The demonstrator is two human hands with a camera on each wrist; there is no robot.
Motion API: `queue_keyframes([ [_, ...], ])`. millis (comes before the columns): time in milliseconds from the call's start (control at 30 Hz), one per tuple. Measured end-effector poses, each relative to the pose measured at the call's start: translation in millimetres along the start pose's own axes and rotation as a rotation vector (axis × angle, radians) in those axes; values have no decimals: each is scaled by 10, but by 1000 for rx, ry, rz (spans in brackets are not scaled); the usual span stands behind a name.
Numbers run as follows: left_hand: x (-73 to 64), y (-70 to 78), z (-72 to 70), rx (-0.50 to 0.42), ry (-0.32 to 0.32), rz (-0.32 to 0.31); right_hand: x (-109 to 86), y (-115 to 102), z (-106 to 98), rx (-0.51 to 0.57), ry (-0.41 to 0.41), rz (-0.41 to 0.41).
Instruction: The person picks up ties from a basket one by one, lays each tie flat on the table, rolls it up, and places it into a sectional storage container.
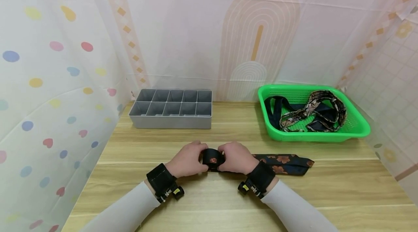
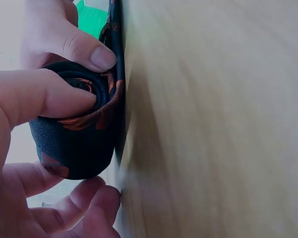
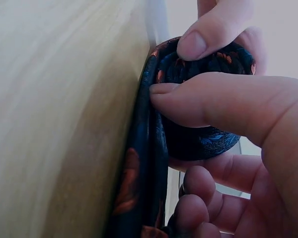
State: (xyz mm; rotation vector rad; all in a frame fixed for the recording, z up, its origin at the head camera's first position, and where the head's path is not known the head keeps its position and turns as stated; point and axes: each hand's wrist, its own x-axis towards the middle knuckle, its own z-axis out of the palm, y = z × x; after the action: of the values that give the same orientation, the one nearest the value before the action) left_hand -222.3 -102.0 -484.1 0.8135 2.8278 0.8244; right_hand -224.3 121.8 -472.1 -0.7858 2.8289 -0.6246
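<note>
A dark necktie with orange-red flowers lies on the table, its left part wound into a roll and its wide end stretching flat to the right. My left hand grips the roll from the left, the thumb pressed against its coiled side in the left wrist view. From the right, my right hand pinches the same roll, its thumb on the coil where the flat part runs off. Both hands' fingers curve around the far side of the roll.
A grey divided box with several compartments stands at the back left. At the back right, a green basket holds a patterned tie and a dark tie. Patterned curtains rise behind the wooden table and at both sides.
</note>
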Motion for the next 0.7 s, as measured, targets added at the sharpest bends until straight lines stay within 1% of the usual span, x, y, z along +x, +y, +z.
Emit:
queue_keyframes([
  [200,10,-7,1,-8,-2,8,-5,-19,-7,-25,-8,-27],
  [267,8,-6,0,-9,-1,15,-5,-27,-11,-17,-2,-42],
  [400,6,0,1,-6,0,20,-6,-47,-33,14,45,-67],
  [467,6,3,4,-9,1,14,-7,-53,-48,24,68,-72],
  [567,5,11,6,-18,5,-5,-10,-50,-73,8,89,-70],
  [700,-4,26,1,-23,20,-31,-20,-38,-104,-8,79,-54],
])
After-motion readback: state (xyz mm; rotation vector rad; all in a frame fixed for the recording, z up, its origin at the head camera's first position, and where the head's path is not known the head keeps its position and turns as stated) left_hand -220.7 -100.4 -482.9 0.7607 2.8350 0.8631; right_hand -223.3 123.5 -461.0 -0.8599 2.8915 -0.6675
